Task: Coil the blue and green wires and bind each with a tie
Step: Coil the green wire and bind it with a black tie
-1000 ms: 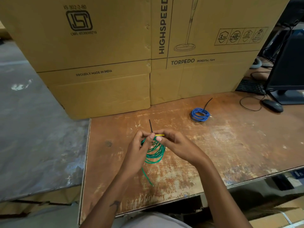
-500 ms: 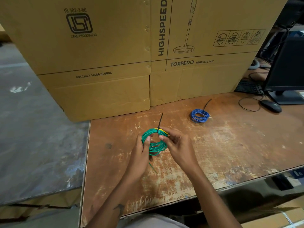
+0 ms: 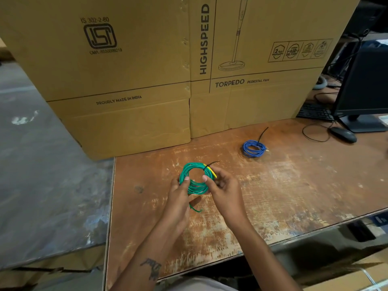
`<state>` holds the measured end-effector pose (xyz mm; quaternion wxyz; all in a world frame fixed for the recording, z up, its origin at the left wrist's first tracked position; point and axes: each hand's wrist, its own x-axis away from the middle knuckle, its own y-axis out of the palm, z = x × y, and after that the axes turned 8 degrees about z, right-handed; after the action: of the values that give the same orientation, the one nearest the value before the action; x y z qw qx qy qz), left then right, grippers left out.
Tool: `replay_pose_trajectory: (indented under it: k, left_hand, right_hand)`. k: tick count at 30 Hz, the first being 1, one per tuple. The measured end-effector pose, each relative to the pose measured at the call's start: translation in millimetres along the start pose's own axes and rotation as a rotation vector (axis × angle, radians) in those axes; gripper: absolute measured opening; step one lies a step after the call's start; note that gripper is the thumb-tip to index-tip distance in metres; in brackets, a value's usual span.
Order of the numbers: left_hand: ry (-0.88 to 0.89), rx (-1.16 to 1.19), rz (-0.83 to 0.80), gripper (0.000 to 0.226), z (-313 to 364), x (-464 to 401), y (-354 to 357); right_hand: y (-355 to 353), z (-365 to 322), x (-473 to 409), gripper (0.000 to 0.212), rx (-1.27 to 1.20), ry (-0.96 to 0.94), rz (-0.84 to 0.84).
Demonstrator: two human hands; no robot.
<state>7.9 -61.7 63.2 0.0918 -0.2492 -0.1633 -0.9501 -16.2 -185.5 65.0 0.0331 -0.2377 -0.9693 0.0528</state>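
Since half a second ago the black tie (image 3: 210,164) on the green coil (image 3: 196,179) has swung over: it stood nearly upright above the loops, and it now lies low, its tail pointing right and slightly up. The coil faces the camera more openly as a ring, held just above the table (image 3: 283,196). The left hand (image 3: 178,198) grips the coil's left side, thumb curled over the loops. The right hand (image 3: 222,191) pinches the right side just below the tie, beside the yellow wire end (image 3: 212,171), its other fingers loosely curled. A loose green tail (image 3: 195,209) hangs below between the wrists.

The blue coil (image 3: 254,148) lies where it did, well apart to the upper right on the table, a black tie tail (image 3: 263,133) sticking up from it.

The table is worn brown board with pale scuffs. Large cardboard boxes (image 3: 147,70) printed with a pedestal fan stand along its far edge. At the right sit a keyboard (image 3: 315,111), a black mouse (image 3: 343,134) and a monitor (image 3: 365,89). Grey floor (image 3: 42,175) lies to the left.
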Motion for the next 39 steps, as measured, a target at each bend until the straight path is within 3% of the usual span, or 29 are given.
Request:
replay_pose_trajectory:
  k: [5, 10, 13, 19, 22, 24, 27, 31, 36, 39]
  left_hand:
    - [0.460, -0.535, 0.242, 0.039, -12, -9, -10]
    - [0.709, -0.553, 0.280, 0.029, -7, 8, -19]
    - [0.708, -0.657, 0.268, 0.032, -10, 3, -22]
    - [0.590, -0.837, 0.075, 0.045, -14, -6, -21]
    - [0.329, -0.554, 0.021, 0.067, -9, -14, -21]
    - [0.218, -0.403, -0.023, 0.067, -6, -9, -16]
    - [0.377, -0.569, -0.091, 0.036, -4, 8, -14]
    - [0.751, -0.796, -0.177, 0.016, -7, 17, -19]
    - [1.060, -0.993, -0.117, 0.014, -1, 21, -16]
    - [1.018, -0.947, -0.119, 0.022, 3, 22, -13]
  right_hand:
    - [1, 1, 3, 0.020, 0.009, 0.001, -0.029]
    - [2, -3, 6, 0.014, -0.058, 0.000, 0.051]
    - [1, -5, 7, 0.016, -0.133, 0.014, 0.074]
    - [4, 2, 11, 0.021, -0.099, 0.028, 0.056]
    - [4, 7, 11, 0.027, -0.049, 0.037, 0.068]
    - [2, 9, 9, 0.027, -0.046, 0.041, 0.094]
    - [-2, 7, 3, 0.027, -0.055, 0.053, 0.146]
    - [-7, 1, -3, 0.025, -0.029, 0.031, 0.155]
    - [-10, -3, -5, 0.021, -0.058, 0.031, 0.120]
    - [-7, -2, -3, 0.016, -0.027, 0.015, 0.100]
